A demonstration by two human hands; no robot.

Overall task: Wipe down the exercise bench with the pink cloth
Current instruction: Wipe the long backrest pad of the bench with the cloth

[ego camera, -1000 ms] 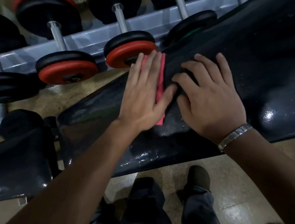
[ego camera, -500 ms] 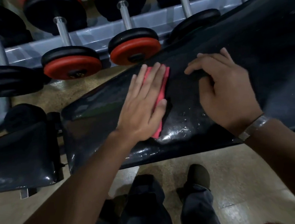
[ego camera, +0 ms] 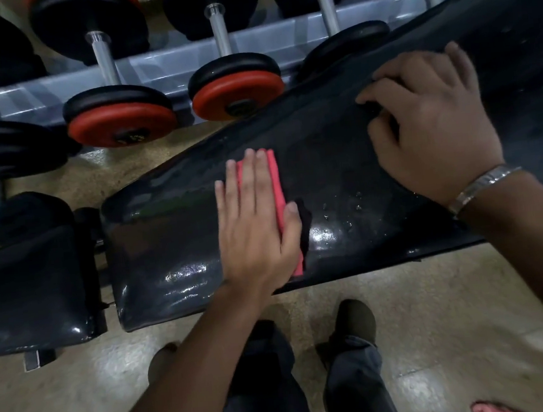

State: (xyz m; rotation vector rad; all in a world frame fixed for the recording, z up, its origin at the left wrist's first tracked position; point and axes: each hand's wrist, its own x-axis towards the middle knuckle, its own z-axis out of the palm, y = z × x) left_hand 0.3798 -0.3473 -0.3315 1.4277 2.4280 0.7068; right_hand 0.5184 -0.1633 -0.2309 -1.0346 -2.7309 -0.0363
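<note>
While my left hand (ego camera: 255,227) lies flat with fingers extended, it presses the folded pink cloth (ego camera: 279,201) against the black padded backrest of the exercise bench (ego camera: 175,247); the grip is released, palm down, the cloth trapped between palm and pad rather than clasped. The cloth sits near the lower end of the backrest, between its two long edges, and shows along the thumb side of my hand and between the fingers. A darker layer protrudes just beside my thumb; I cannot tell what it is. My right hand (ego camera: 430,126) rests higher on the same pad, well apart from the cloth, fingers curled over the far edge of the backrest and clenched on it. A metal bracelet (ego camera: 482,187) circles that wrist. Water droplets (ego camera: 340,219) and glossy patches lie on the pad between the hands. The separate seat pad (ego camera: 31,286) adjoins at left. Beyond the bench, red-faced dumbbells (ego camera: 237,90) sit on a grey rack (ego camera: 159,67). My shoes (ego camera: 355,320) stand on the floor (ego camera: 84,403) below
</note>
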